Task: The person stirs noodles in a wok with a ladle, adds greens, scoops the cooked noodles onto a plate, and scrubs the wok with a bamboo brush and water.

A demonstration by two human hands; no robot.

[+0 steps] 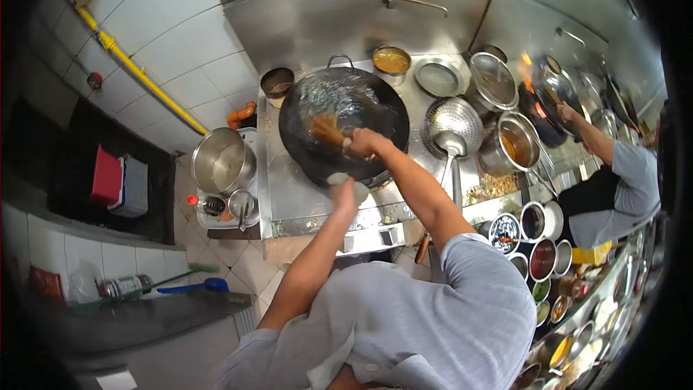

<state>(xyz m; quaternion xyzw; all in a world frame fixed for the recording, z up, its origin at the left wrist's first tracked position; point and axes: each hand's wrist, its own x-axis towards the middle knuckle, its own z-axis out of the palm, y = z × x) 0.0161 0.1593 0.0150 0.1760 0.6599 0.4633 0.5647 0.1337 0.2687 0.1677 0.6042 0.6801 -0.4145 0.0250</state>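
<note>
At far left, a large steel pot [222, 161] stands on a tray beside a red-capped bottle [211, 206]. A dark pot [277, 83] sits near the far-left edge of the wok [296, 117], which is on the range. The left hand [344, 193] is at the wok's near rim, its fingers apparently closed on a pale cloth [360, 196]; blur hides the exact grip. The right hand [367, 144] grips a brush [328, 131], bristles inside the wok. Scrubbing is judged under way: the wok's inside is wet, with what appears to be water in it. It is not drained; how clean the metal is cannot be told. Beyond the wok is a pot of yellowish liquid [391, 60]. To the right, a perforated strainer [437, 119] and a ladle [451, 143] lie close to the right forearm, judged a limit on elbow room. Farther right, a co-worker [621, 188] attends a second wok [561, 90] beside open flame.
</note>
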